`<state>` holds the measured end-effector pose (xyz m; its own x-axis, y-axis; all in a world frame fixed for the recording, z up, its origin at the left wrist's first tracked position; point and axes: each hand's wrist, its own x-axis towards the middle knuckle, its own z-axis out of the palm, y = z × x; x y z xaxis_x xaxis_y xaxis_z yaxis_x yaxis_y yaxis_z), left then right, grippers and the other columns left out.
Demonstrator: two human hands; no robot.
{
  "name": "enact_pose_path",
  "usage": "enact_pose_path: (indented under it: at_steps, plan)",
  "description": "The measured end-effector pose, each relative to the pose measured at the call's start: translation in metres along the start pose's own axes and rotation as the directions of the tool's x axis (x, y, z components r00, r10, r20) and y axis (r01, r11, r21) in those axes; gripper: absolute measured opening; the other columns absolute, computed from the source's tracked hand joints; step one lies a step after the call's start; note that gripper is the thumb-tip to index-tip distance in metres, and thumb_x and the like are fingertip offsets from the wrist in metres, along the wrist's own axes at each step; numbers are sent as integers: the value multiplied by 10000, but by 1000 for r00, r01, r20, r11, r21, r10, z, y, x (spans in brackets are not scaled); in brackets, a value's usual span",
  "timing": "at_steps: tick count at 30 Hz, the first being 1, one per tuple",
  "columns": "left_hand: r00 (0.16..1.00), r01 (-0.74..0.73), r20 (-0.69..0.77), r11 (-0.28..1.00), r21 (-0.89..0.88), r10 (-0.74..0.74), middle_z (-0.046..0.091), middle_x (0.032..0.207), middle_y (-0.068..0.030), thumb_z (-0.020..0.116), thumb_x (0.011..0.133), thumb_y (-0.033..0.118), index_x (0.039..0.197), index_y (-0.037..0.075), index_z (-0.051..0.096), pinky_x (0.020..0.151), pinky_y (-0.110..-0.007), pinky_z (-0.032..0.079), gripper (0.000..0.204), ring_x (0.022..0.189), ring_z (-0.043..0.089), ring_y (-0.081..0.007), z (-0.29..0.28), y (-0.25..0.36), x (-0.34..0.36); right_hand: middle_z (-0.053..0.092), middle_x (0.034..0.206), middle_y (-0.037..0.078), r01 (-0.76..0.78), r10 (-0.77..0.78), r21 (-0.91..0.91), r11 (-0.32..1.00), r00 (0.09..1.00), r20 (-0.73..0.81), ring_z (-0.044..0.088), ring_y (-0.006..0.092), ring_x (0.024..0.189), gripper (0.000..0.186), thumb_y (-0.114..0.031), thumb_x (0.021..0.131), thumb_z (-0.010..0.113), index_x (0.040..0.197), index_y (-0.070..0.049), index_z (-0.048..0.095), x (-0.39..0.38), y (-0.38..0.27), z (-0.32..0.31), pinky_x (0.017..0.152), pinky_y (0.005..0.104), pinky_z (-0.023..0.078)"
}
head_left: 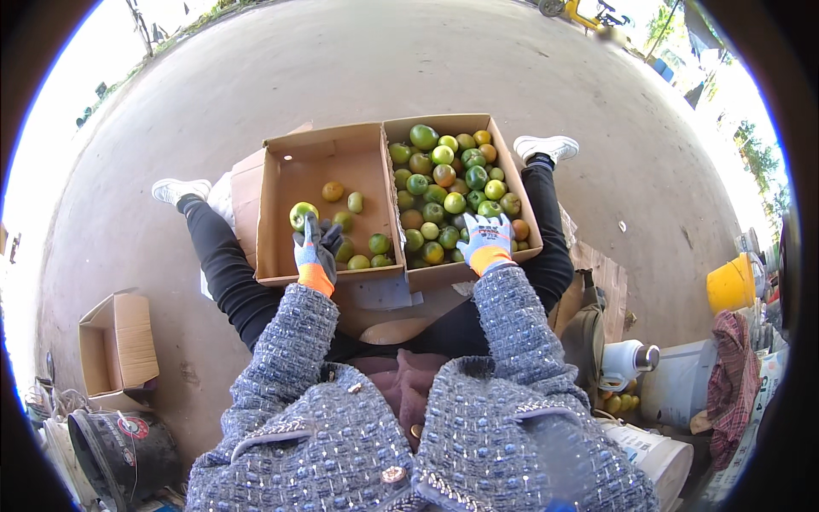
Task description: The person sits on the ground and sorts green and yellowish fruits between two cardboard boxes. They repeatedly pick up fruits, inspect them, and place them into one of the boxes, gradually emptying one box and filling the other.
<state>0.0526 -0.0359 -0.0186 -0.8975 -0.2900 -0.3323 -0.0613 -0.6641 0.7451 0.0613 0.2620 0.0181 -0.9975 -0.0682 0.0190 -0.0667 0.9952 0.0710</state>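
Note:
My left hand (314,247), in a grey glove with an orange cuff, is closed on a green tomato (302,216) over the left compartment of a cardboard box (286,158), where a few green and orange-tinged tomatoes (332,191) lie spread out. My right hand (488,239), gloved the same way, rests among many green and orange tomatoes (454,202) filling the right box (525,207). Its fingers curl downward, and whatever they grip is hidden.
My legs stretch either side of the boxes on concrete (409,68). A small open carton (118,341) and black bucket (115,448) are left; a yellow bucket (729,283), white jug (621,365) and pale containers (674,384) are right. A yellow vehicle (584,17) stands far back.

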Motion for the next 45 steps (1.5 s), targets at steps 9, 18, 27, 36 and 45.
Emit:
enact_pose_path:
  at_steps: [9, 18, 27, 36, 45]
  plan:
    - [891, -255, 441, 925, 282, 111, 598, 1127, -56, 602, 926, 47, 1436, 93, 381, 838, -262, 489, 558, 966, 595, -135, -9, -37, -17, 692, 981, 86, -110, 113, -32, 993, 986, 123, 646, 281, 967, 275, -261, 836, 599, 1084, -148, 630, 22, -5, 7, 849, 448, 429]
    - [463, -879, 869, 219, 424, 175, 540, 1297, -198, 769, 741, 186, 1450, 75, 344, 1001, -403, 446, 833, 1154, 551, -366, 35, -19, -71, 710, 879, 126, 162, 6, 936, 313, 985, -172, 682, 199, 773, 387, -330, 799, 742, 1020, -22, 665, -18, -59, 10, 749, 325, 525]
    - [931, -203, 317, 978, 44, 179, 622, 1155, -129, 617, 930, 137, 1459, 122, 299, 728, -344, 554, 617, 926, 657, -256, 1, -27, -24, 653, 1032, 85, 96, -42, 143, 985, 938, -343, 594, 271, 976, 475, -396, 808, 681, 1190, -124, 599, -10, -31, -5, 955, 420, 365]
    - [926, -342, 240, 918, 199, 293, 434, 1364, -109, 605, 872, -66, 1524, 244, 155, 932, -279, 469, 851, 1055, 571, -190, 6, -34, -26, 642, 1132, 111, 25, -30, 23, 999, 954, 298, 605, 276, 1084, 362, -242, 813, 605, 1156, -128, 602, 28, -23, 10, 923, 428, 414]
    - [666, -742, 682, 356, 568, 302, 515, 1306, -186, 794, 736, 158, 1488, 32, 225, 926, -359, 478, 952, 1025, 595, -262, 14, -35, -48, 688, 1041, 147, -127, 285, 654, 746, 948, -141, 653, 294, 949, 553, -480, 801, 694, 1141, -49, 627, 8, -11, 15, 852, 378, 486]
